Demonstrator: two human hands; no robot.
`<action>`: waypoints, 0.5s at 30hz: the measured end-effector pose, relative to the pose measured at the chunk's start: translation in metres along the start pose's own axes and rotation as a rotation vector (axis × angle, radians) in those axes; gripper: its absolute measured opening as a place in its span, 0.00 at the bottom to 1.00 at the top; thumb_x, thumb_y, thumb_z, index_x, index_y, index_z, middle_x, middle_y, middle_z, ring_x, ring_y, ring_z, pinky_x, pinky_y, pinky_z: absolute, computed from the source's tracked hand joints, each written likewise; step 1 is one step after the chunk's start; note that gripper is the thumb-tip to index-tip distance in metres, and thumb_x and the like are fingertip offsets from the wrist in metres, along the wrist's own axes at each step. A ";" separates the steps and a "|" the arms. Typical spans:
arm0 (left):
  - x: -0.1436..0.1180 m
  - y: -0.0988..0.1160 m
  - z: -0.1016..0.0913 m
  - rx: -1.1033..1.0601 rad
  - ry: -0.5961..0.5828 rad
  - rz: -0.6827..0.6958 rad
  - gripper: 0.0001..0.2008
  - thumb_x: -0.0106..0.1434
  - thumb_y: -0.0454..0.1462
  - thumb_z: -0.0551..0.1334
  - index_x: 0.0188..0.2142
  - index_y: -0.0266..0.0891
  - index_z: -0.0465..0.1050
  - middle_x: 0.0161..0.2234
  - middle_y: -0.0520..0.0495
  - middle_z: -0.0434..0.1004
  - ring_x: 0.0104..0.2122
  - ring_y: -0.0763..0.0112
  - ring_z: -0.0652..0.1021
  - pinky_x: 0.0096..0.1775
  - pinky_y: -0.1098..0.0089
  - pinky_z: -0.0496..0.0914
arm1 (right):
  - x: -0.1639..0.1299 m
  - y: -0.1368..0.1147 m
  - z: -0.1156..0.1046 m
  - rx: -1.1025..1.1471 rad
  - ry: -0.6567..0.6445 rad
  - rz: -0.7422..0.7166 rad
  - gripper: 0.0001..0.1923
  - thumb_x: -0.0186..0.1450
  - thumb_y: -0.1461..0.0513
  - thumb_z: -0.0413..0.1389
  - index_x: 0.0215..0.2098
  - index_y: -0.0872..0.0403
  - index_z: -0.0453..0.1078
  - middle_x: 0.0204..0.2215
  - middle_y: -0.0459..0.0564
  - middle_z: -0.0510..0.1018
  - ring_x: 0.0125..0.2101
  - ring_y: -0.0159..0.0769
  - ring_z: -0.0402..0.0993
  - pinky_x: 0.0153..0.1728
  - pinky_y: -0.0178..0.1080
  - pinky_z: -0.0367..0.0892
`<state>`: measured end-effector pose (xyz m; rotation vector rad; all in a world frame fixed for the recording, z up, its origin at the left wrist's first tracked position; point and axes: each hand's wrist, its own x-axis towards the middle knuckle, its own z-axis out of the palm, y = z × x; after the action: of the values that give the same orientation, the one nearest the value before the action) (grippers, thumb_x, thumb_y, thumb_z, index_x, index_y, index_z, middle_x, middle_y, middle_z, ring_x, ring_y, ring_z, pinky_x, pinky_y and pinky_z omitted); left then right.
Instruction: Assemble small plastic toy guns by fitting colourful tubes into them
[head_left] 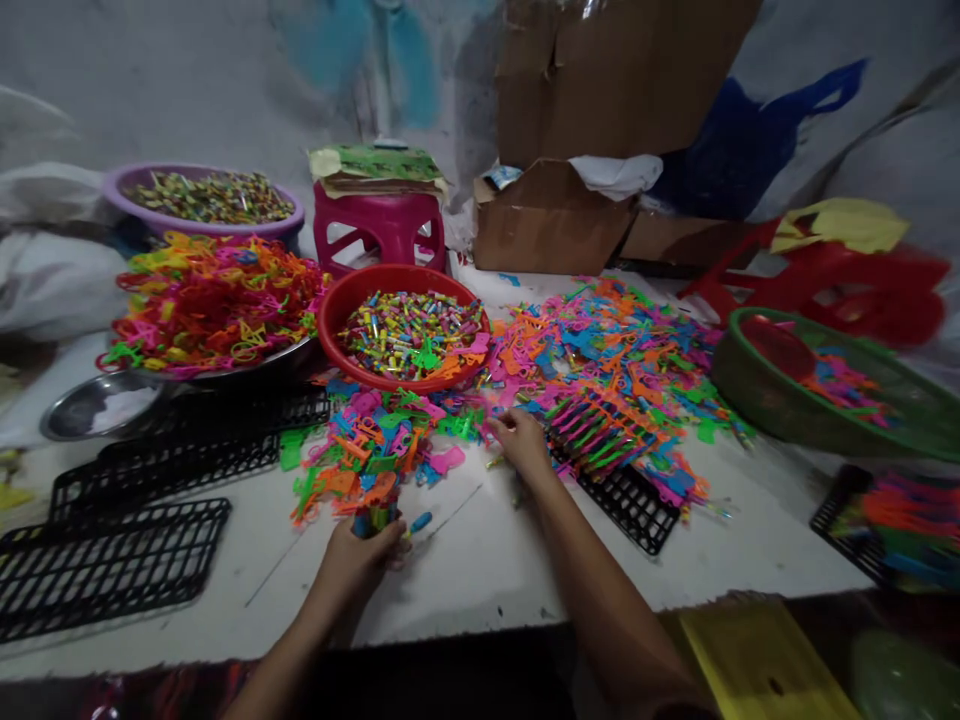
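1. Left hand, nearest the camera, low on the white bench. Its grip was closed round a small bundle of coloured pieces, held roughly upright, long axis running away from the wrist toward the far edge, tips pointing up and away. The exact kind of piece could not be told.

2. Blue piece, loose on the bench just beside the left hand, long axis slanted up to the right.

3. Right hand, further out, fingers curled down at the edge of the loose heap; whether anything was pinched in its grip could not be told.

4. Step judged in hand: gathering, one hand collecting, the other picking from the scatter. The next move was judged to call for a single piece being drawn free of the tangle and laid parallel with the bundle.

5. Black grid tray, partly loaded with rows of coloured pieces, just right of the right hand. Empty black grid trays were stacked at the left.

6. Red bowl of small mixed pieces, beyond the hands.

7. Metal pan heaped with orange and yellow frames; green basket at right.

8. Purple basin, pink stool and cardboard boxes, farthest.
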<state>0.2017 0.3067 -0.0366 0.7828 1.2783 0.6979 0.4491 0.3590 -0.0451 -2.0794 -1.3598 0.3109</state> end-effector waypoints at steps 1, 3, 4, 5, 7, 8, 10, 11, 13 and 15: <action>0.001 0.000 0.000 -0.064 -0.008 -0.018 0.20 0.41 0.37 0.69 0.33 0.34 0.66 0.21 0.52 0.71 0.21 0.69 0.75 0.17 0.77 0.67 | -0.007 0.000 -0.003 0.042 0.006 0.009 0.11 0.57 0.57 0.52 0.24 0.56 0.67 0.24 0.48 0.72 0.28 0.34 0.67 0.31 0.34 0.60; 0.003 -0.001 0.001 -0.190 -0.055 -0.069 0.19 0.42 0.34 0.69 0.34 0.34 0.66 0.24 0.51 0.72 0.22 0.71 0.76 0.18 0.77 0.68 | -0.027 -0.003 -0.008 0.232 0.000 0.046 0.12 0.58 0.54 0.51 0.25 0.56 0.64 0.21 0.45 0.69 0.23 0.32 0.64 0.25 0.33 0.59; 0.003 -0.002 0.002 -0.239 -0.085 -0.103 0.18 0.42 0.33 0.69 0.34 0.35 0.67 0.26 0.50 0.73 0.23 0.71 0.76 0.20 0.77 0.70 | -0.039 -0.006 -0.009 0.382 -0.018 0.074 0.13 0.57 0.53 0.52 0.25 0.56 0.63 0.20 0.44 0.68 0.21 0.31 0.63 0.23 0.32 0.58; 0.003 -0.003 0.004 -0.278 -0.110 -0.137 0.18 0.43 0.32 0.68 0.35 0.35 0.67 0.27 0.50 0.73 0.24 0.71 0.76 0.23 0.76 0.72 | -0.051 -0.009 -0.009 0.550 -0.042 0.106 0.13 0.55 0.53 0.53 0.26 0.55 0.62 0.19 0.42 0.66 0.20 0.29 0.61 0.21 0.31 0.57; 0.002 -0.003 0.006 -0.328 -0.143 -0.184 0.16 0.46 0.31 0.67 0.36 0.34 0.67 0.27 0.49 0.73 0.26 0.70 0.77 0.27 0.75 0.74 | -0.074 -0.019 -0.005 0.854 -0.089 0.175 0.14 0.52 0.53 0.57 0.27 0.55 0.62 0.19 0.41 0.64 0.19 0.27 0.59 0.19 0.30 0.54; 0.000 -0.003 0.007 -0.340 -0.156 -0.194 0.16 0.47 0.31 0.67 0.36 0.34 0.67 0.27 0.49 0.73 0.27 0.70 0.77 0.28 0.75 0.74 | -0.085 -0.024 -0.001 0.948 -0.106 0.205 0.14 0.52 0.54 0.58 0.27 0.55 0.62 0.19 0.40 0.63 0.19 0.27 0.58 0.19 0.29 0.54; -0.005 -0.001 0.008 -0.336 -0.184 -0.207 0.17 0.48 0.31 0.66 0.38 0.35 0.68 0.27 0.49 0.73 0.28 0.71 0.77 0.27 0.76 0.74 | -0.102 -0.034 0.006 1.063 -0.128 0.249 0.14 0.52 0.55 0.59 0.28 0.55 0.62 0.20 0.40 0.63 0.20 0.26 0.57 0.20 0.29 0.54; -0.007 -0.001 0.008 -0.325 -0.198 -0.211 0.17 0.48 0.31 0.66 0.39 0.36 0.68 0.28 0.48 0.74 0.28 0.71 0.77 0.27 0.77 0.73 | -0.108 -0.038 0.010 1.098 -0.146 0.259 0.13 0.52 0.56 0.59 0.28 0.56 0.62 0.20 0.40 0.63 0.20 0.26 0.57 0.21 0.29 0.54; -0.011 -0.001 0.010 -0.297 -0.216 -0.205 0.17 0.48 0.33 0.66 0.39 0.36 0.68 0.29 0.48 0.74 0.30 0.71 0.77 0.26 0.78 0.72 | -0.116 -0.046 0.015 1.134 -0.212 0.257 0.13 0.53 0.56 0.58 0.28 0.56 0.62 0.21 0.41 0.64 0.21 0.26 0.58 0.22 0.29 0.55; -0.014 -0.002 0.011 -0.283 -0.223 -0.180 0.16 0.47 0.35 0.68 0.36 0.36 0.69 0.30 0.48 0.74 0.30 0.71 0.77 0.26 0.79 0.72 | -0.119 -0.052 0.017 1.152 -0.278 0.224 0.11 0.54 0.57 0.57 0.27 0.56 0.62 0.22 0.41 0.65 0.22 0.26 0.59 0.23 0.29 0.56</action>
<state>0.2108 0.2928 -0.0293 0.4921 1.0062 0.6103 0.3499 0.2735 -0.0425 -1.1994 -0.7374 1.1860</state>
